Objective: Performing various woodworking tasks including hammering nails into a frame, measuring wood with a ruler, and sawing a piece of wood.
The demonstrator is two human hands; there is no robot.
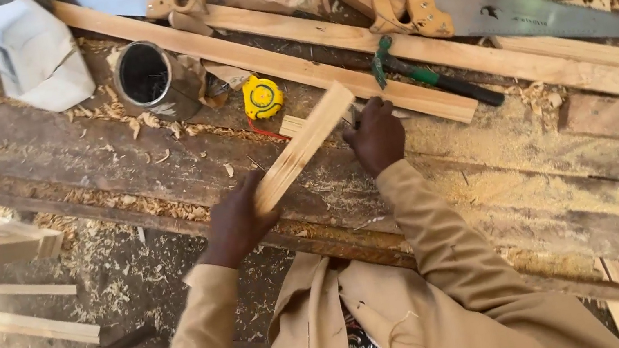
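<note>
A: Where's the short wooden slat (pixel 304 147) right now?

B: Tilted up over the middle of the bench (pixel 491 170), its lower end clasped in the left hand (pixel 236 223), its upper end pointing toward the long battens at the far edge. The fingers are curled shut around it.

A: And the right hand (pixel 376 137)?

B: Down on the bench just beside the slat's upper end, knuckles up, fingers folded under. Whether it pinches anything, I cannot tell; something small may be beneath it.

A: How would that slat handle?

B: Light and stiff, I'd judge: thin sawn softwood, dry, rough enough not to slip. It could split along the grain if bent, and the edges may give splinters. Holding near one end, as now, gives little control; a grip nearer the middle would steady it.

A: What's nearby?

B: A yellow tape measure (pixel 262 97), a metal tin (pixel 148 77), a handsaw (pixel 498 7) toward the far right corner, shavings everywhere.
</note>
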